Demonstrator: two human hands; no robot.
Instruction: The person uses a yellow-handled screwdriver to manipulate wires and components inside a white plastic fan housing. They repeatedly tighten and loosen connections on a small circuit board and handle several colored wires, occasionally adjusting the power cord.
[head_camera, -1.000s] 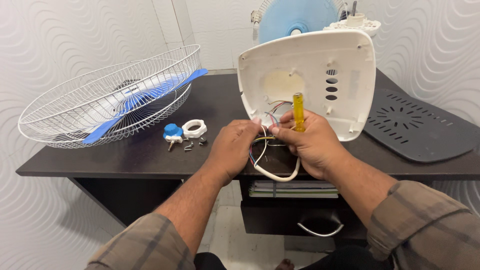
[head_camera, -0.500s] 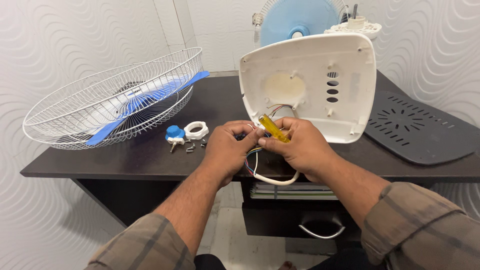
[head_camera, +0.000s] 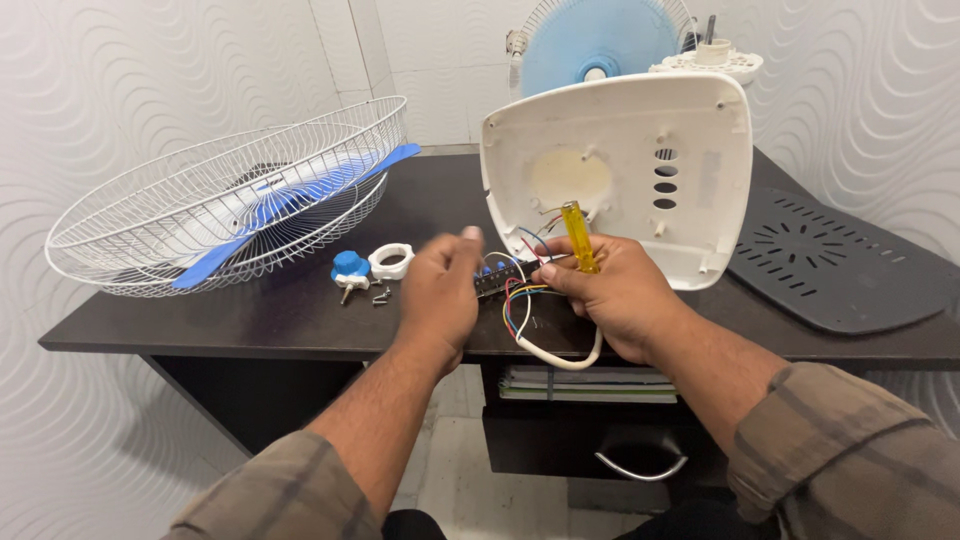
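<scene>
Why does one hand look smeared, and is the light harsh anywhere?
Head view: the left hand is motion-blurred, its fingertips smeared, while the right hand and yellow screwdriver stay sharp. Light is soft and even, with only a faint sheen on the dark table and no hard shadows. The wide lens bends the table edge and stretches the sleeves at the bottom corners.

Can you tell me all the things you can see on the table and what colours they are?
wire fan guard: 1, white, table left
fan blade: 1, blue, inside guard
knob: 1, blue, beside ring
ring: 1, white, near guard
screws: few, silver, by knob
fan base cover: 1, white, upright, centre
switch block: 1, black, coloured wires
screwdriver: 1, yellow handle
vented panel: 1, dark grey, right
table: 1, dark
left hand: on switch block
right hand: holds screwdriver
</scene>
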